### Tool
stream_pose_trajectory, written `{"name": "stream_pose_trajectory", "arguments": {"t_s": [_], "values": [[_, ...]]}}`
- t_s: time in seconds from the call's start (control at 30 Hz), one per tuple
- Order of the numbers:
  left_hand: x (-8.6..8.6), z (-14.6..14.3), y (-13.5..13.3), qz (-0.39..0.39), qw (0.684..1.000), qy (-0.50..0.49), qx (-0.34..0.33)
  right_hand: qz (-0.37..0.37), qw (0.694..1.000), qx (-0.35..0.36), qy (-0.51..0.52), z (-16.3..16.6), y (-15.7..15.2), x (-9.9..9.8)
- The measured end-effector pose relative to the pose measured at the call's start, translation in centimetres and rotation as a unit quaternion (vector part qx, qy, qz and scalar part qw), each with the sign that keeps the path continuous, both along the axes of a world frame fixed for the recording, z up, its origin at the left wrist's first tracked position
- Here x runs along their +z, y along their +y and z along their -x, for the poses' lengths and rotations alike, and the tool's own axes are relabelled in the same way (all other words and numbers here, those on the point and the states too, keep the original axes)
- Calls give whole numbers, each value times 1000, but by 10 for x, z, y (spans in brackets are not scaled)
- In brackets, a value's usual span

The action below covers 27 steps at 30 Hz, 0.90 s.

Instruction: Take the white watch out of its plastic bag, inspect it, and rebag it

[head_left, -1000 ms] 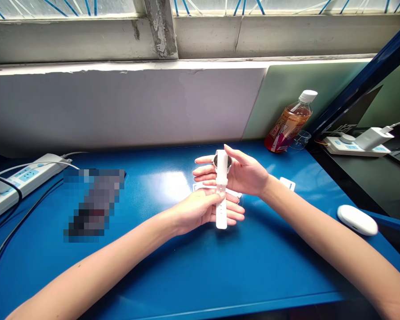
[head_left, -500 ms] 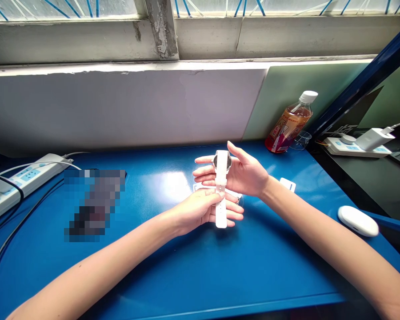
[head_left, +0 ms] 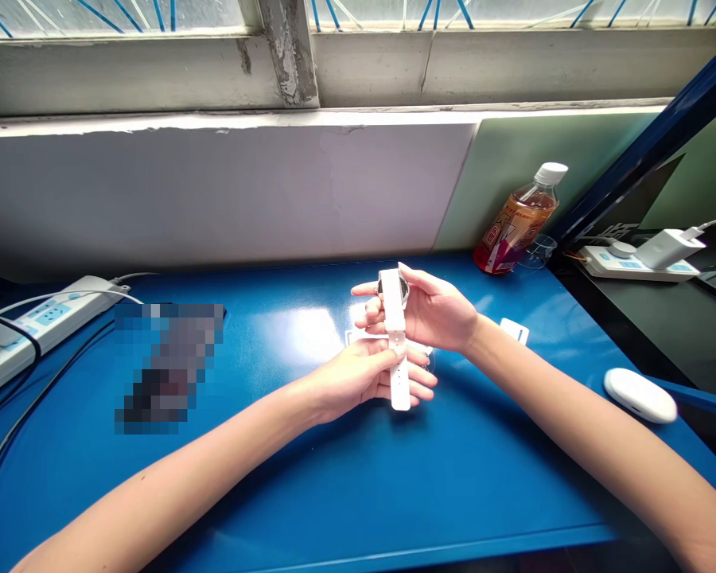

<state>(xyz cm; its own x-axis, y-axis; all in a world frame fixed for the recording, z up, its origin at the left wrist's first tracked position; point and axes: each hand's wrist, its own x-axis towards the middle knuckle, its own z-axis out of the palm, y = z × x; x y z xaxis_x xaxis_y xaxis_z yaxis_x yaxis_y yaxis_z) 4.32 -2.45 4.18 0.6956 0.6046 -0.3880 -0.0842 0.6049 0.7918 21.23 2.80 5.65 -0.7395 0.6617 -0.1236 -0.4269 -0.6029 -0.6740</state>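
A white-strapped watch [head_left: 396, 334] with a round metal case is held above the blue table [head_left: 334, 493]. My right hand [head_left: 435, 314] grips the case end at the top, fingers curled round it. The lower strap lies across the fingers of my left hand [head_left: 358, 374], with the thumb pressing on it. Both hands are over the middle of the table. A small white card or packet shows on the table under the hands.
A bottle of reddish drink [head_left: 516, 223] stands at the back right. A white oval case [head_left: 640, 395] and a small white tag [head_left: 515, 329] lie on the right. Power strips sit far left [head_left: 41, 322] and far right [head_left: 632, 259]. A blurred-out object [head_left: 167, 366] lies left of centre.
My right hand's fingers have closed round the watch case and tilted it slightly left. My left hand has hardly moved.
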Motion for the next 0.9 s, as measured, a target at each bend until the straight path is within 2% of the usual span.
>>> {"name": "stream_pose_trajectory", "arguments": {"t_s": [0.1,0.17,0.37,0.5,0.63,0.73,0.83,0.9], "values": [[-1,0,0,-11,1000,0,-3,6,1000,9,-10,-1,0,0],[0,-1,0,-11,1000,2,-7,16,1000,-11,-15,-1,0,2],[-4,-1,2,2,1000,19,10,26,979,-201,-15,-3,4,9],[-8,0,6,74,995,-24,62,19,964,-265,14,-12,12,8],[-4,-2,10,124,977,-16,172,18,951,-304,52,-18,19,7],[1,-4,10,130,972,2,194,3,948,-315,55,-15,17,10],[5,-5,8,105,981,-27,164,-30,957,-287,25,-8,9,14],[6,-5,6,72,985,-48,146,-81,964,-255,-8,-4,3,16]]}}
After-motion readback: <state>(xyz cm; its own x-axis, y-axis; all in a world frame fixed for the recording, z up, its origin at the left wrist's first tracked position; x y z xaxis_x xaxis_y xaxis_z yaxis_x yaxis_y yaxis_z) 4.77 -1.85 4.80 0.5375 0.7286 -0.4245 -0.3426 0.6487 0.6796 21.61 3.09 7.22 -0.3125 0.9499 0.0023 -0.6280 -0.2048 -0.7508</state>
